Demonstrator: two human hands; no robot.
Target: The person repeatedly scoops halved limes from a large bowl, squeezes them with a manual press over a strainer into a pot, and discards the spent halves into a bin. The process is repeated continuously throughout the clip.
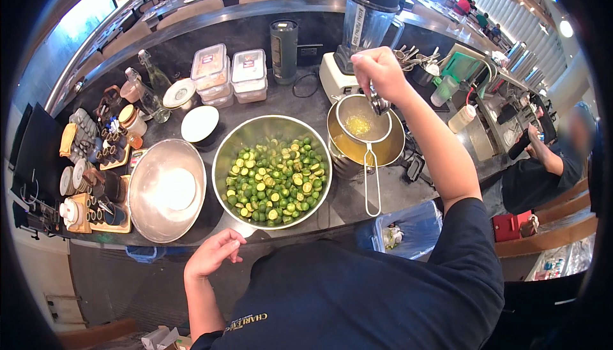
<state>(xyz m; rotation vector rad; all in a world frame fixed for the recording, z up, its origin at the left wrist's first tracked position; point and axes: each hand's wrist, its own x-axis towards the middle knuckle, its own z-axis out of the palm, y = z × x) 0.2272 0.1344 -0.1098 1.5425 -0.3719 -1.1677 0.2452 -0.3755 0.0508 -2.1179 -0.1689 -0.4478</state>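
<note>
My right hand (380,72) is closed around a metal hand tool (380,105), probably a citrus squeezer, above a fine-mesh strainer (364,121). Yellow pulp lies in the strainer, which rests over a steel pot (398,146) holding yellow liquid. The strainer's wire handle points towards me. To the left of the pot stands a big steel bowl (218,173) with many small green citrus fruits (273,182), several of them cut. My left hand (215,252) hangs before the counter's front edge, below that bowl, fingers loosely bent and holding nothing.
An empty steel bowl (139,192) stands left. Behind are a white bowl (200,124), lidded plastic containers (249,70), glass bottles (148,101) and a blender (368,24). A bin with a blue liner (412,228) is below the counter. A co-worker (541,168) is at the right.
</note>
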